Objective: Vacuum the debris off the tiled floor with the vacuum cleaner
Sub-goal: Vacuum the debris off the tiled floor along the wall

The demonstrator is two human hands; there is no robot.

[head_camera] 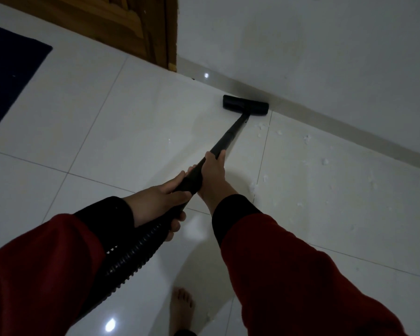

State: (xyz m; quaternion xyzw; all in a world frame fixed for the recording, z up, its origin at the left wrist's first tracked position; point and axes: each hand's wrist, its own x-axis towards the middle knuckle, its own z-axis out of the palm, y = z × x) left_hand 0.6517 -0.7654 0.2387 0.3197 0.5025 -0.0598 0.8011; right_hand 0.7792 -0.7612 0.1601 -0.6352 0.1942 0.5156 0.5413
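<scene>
Wand: I see the black wand (224, 139) running long from my hands up and right to the head (245, 105); it points at the skirting (325, 122).
Head: flat, black, bar-shaped, crosswise to the wand, on the floor (121, 122) just beside the skirting.
Hose: ribbed black hose (131, 258) trails back from the wand under my left sleeve (46, 263).
Right hand: my right hand (212, 174) is wrapped around the wand, nearer the head.
Left hand: my left hand (160, 202) is closed on the wand's rear end, where the hose joins.
Debris: small white fluffy bits (324, 161) lie scattered right of the head, along the skirting and further out.
Floor: glossy pale tiles with thin grout lines; open room left of the head.
Edges: wooden door (121, 25) up-left of the head; dark mat (7, 76) far left; my bare foot (182, 309) well behind.
</scene>
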